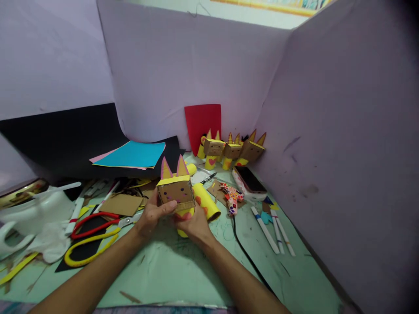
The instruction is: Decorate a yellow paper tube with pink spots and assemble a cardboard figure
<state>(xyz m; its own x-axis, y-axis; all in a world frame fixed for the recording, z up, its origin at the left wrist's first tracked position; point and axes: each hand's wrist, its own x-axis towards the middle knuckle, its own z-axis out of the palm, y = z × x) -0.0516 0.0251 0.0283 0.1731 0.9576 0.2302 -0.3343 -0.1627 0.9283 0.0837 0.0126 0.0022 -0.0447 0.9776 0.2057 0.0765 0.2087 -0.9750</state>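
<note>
Both my hands hold a cardboard cat figure [176,190] upright over the front middle of the table. Its box head has a drawn face, a yellow top and two pointed yellow ears edged in pink. Below it is a yellow tube body with a red heart, partly covered by my fingers. My left hand [156,214] grips the head's lower left side, thumb across the front. My right hand [195,224] is wrapped round the body from the right. Just behind lies a yellow cardboard tube [207,203] with red spots.
Red and yellow scissors [94,237], cardboard scraps [121,205] and a white pitcher [36,213] crowd the left. Similar cat figures [233,150] stand at the back. To the right are a phone [250,179], a patterned glue gun [232,196] with a black cord, and markers [265,230].
</note>
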